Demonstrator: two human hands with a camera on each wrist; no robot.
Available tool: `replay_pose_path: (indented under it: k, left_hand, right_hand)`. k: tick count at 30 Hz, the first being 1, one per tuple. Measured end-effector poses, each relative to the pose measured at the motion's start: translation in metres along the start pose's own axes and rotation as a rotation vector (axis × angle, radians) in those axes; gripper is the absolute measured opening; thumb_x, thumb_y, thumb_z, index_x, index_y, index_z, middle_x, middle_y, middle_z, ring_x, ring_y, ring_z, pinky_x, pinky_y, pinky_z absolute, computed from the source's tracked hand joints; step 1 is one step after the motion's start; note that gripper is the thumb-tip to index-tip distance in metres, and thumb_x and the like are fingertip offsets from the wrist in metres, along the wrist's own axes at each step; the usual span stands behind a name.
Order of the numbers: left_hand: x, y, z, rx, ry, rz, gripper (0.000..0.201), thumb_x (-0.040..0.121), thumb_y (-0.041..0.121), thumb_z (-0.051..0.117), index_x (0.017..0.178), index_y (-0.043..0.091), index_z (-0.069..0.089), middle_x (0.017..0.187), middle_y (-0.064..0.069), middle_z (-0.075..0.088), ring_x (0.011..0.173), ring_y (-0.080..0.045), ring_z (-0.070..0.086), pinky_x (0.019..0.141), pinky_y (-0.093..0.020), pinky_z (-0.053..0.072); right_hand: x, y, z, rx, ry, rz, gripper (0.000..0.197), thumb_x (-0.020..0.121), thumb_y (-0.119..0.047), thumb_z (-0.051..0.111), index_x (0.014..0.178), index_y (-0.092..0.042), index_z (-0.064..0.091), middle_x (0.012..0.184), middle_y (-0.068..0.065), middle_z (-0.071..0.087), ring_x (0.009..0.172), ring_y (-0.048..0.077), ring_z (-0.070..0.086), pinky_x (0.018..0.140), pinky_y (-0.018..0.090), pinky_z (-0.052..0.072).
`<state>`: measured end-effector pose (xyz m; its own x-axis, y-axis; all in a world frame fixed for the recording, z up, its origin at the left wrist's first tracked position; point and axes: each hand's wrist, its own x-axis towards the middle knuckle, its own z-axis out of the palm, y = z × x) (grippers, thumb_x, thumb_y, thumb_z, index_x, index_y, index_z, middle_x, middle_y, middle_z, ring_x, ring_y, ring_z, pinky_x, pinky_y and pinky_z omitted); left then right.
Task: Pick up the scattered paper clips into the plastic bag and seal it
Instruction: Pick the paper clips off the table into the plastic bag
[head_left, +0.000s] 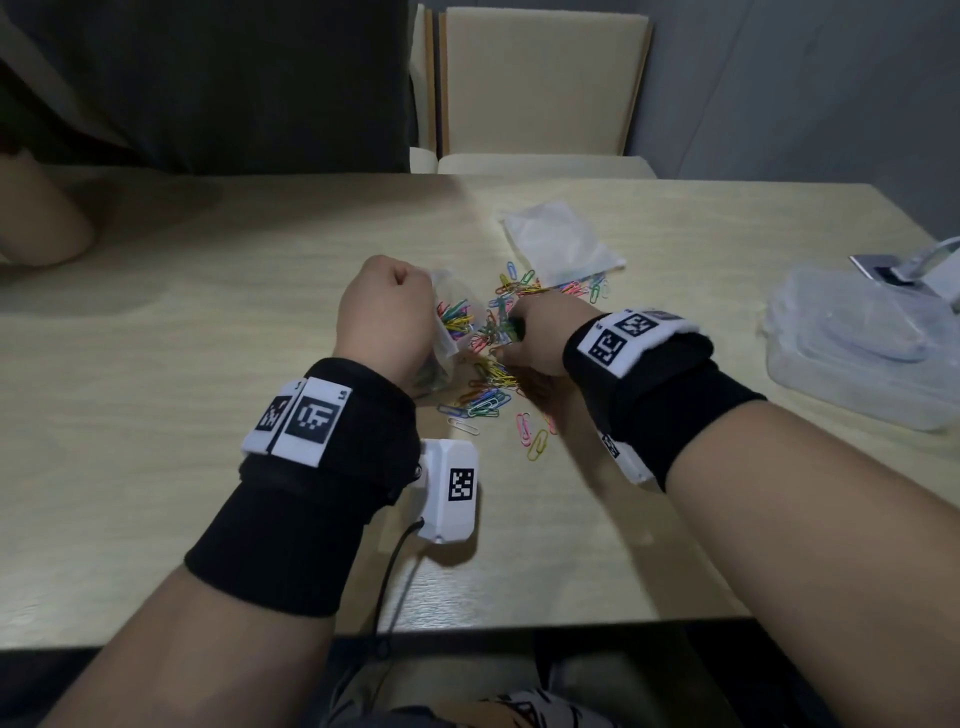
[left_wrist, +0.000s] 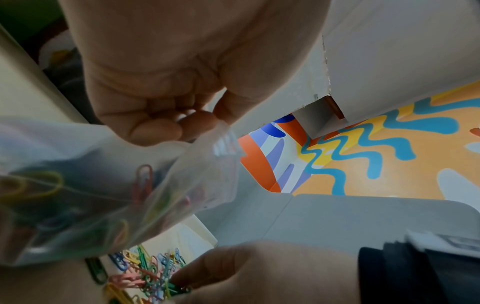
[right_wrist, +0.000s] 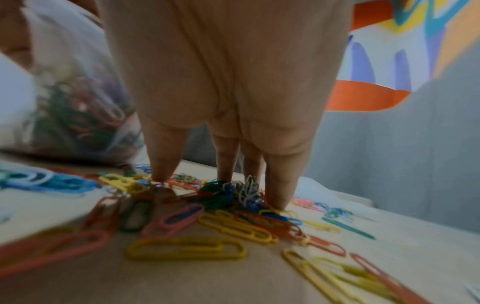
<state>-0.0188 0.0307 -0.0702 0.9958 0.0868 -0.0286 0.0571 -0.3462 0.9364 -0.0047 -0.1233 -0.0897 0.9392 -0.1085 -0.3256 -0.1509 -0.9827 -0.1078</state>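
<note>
Coloured paper clips (head_left: 493, 384) lie scattered in the middle of the pale wooden table (head_left: 208, 364). My left hand (head_left: 384, 312) grips the top of a clear plastic bag (head_left: 449, 325), raised and partly filled with clips; the curled fingers (left_wrist: 161, 125) and the bag (left_wrist: 103, 185) fill the left wrist view. My right hand (head_left: 511, 338) reaches down into the pile just right of the bag. Its thumb and fingers (right_wrist: 278, 185) close round a small heap of paper clips (right_wrist: 228, 193). More clips (right_wrist: 187, 248) lie loose in front.
A second, flat plastic bag (head_left: 563, 244) lies beyond the pile. A clear plastic box (head_left: 857, 353) stands at the right edge. A white tagged device (head_left: 449, 488) with a cable sits near the front edge. Another person's arm (head_left: 36, 218) rests at far left; a chair (head_left: 540, 88) stands behind.
</note>
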Motion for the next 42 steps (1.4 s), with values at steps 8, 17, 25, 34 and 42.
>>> replay_pose_path:
  k: [8,17,25,34,42]
  left_hand:
    - [-0.003,0.004,0.003,-0.017,-0.030,0.007,0.030,0.071,0.035,0.039,0.083,0.015,0.058,0.083,-0.016,0.062,0.092,-0.046,0.065,0.084,-0.064,0.055]
    - [0.000,0.000,0.008,-0.026,-0.020,0.016,0.021,0.072,0.036,0.042,0.073,0.021,0.056,0.076,-0.010,0.060,0.081,-0.039,0.062,0.085,-0.065,0.055]
    - [0.001,-0.001,0.010,-0.016,-0.041,0.017,0.020,0.074,0.035,0.042,0.075,0.021,0.057,0.076,-0.009,0.060,0.078,-0.035,0.060,0.083,-0.066,0.055]
    - [-0.012,0.007,0.017,-0.007,-0.094,0.035,0.017,0.075,0.036,0.042,0.076,0.025,0.055,0.082,-0.009,0.063,0.087,-0.039,0.064,0.083,-0.053,0.055]
    - [-0.007,0.004,0.015,-0.077,-0.102,-0.008,0.022,0.073,0.035,0.044,0.078,0.018,0.057,0.072,-0.012,0.061,0.074,-0.033,0.059,0.077,-0.056,0.053]
  right_hand:
    - [-0.011,0.002,0.010,-0.058,0.049,-0.001,0.034,0.087,-0.032,0.042,0.106,-0.017,0.066,0.096,0.012,0.061,0.090,0.030,0.062,0.078,0.038,0.052]
    - [-0.034,0.020,-0.015,0.297,0.180,0.022,0.023,0.083,-0.021,0.073,0.106,-0.016,0.073,0.109,0.003,0.069,0.101,0.023,0.064,0.081,0.024,0.047]
    - [-0.047,0.029,-0.038,0.953,0.135,-0.065,0.015,0.081,0.000,0.073,0.085,-0.012,0.067,0.079,0.007,0.068,0.067,0.016,0.066,0.080,0.033,0.060]
    - [-0.053,0.002,-0.047,0.675,0.052,-0.214,0.016,0.082,-0.008,0.074,0.098,-0.013,0.072,0.095,0.008,0.074,0.085,0.021,0.073,0.084,0.036,0.060]
    - [-0.050,-0.014,-0.048,0.538,0.166,-0.253,0.029,0.091,-0.003,0.051,0.112,-0.019,0.064,0.113,0.002,0.066,0.099,0.021,0.066,0.090,0.040,0.055]
